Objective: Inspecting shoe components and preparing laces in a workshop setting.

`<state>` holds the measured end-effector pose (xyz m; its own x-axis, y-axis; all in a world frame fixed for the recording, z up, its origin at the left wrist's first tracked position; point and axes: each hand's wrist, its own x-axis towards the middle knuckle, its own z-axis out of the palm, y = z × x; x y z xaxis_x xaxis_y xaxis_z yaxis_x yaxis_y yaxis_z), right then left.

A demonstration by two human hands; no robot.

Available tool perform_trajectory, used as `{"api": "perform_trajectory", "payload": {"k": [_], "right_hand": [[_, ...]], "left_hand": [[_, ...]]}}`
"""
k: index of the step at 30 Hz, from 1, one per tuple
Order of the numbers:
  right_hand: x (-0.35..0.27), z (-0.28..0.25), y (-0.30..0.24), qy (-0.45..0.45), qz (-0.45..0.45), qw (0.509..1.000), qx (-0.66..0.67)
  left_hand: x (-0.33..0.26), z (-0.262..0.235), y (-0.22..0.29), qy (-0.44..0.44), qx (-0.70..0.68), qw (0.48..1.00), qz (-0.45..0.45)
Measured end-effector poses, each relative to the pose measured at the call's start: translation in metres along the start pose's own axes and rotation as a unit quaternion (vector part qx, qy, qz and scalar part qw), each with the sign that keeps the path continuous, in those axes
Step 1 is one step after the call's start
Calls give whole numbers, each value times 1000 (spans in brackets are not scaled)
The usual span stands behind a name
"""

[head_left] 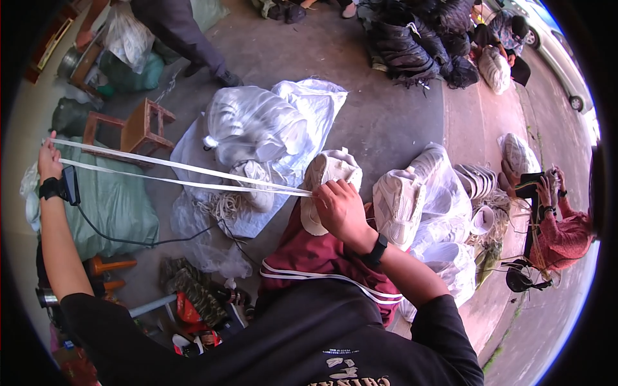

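Observation:
A long white shoelace [174, 166] runs taut in two strands across the view. At the far left, my left hand [49, 161] is raised with its fingers closed on the lace. My right hand [339, 207] pinches the other end, its fingers folded over a cream-white sneaker [328, 168]. That sneaker rests on my lap over dark red trousers [296, 246], and my right hand hides part of it. Another white sneaker [399, 204] lies just right of my right hand. Behind the strands sit one more white shoe [257, 186] and a bundle of pale laces [224, 206].
A clear bag of white shoes [254, 125] lies on white sheeting ahead. A wooden stool [145, 125] and green sacks [106, 212] stand left. Bagged shoes [447, 212] fill the right. Black bundles [412, 51] lie far off; a person in red [563, 235] sits right.

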<state>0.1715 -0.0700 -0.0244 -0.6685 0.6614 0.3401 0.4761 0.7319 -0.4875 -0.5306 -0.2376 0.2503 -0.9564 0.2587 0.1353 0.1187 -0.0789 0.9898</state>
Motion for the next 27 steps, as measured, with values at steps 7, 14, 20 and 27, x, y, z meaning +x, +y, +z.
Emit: {"api": "perform_trajectory", "payload": {"k": [7,14,20,27], "right_hand": [[-27,-1,4,117,224,921,296],[-54,2,8,194,319,673,639],[-77,-7,2,129,283,588,747],[-74,-36,-5,-74,131,882,446]], "left_hand": [[20,-36,-33,1,-4,999,-35],[33,-76,-96,61,4,997,-45],[33,-106,-128,79,29,994,-69],[29,-106,-147,80,39,993,-81]]}}
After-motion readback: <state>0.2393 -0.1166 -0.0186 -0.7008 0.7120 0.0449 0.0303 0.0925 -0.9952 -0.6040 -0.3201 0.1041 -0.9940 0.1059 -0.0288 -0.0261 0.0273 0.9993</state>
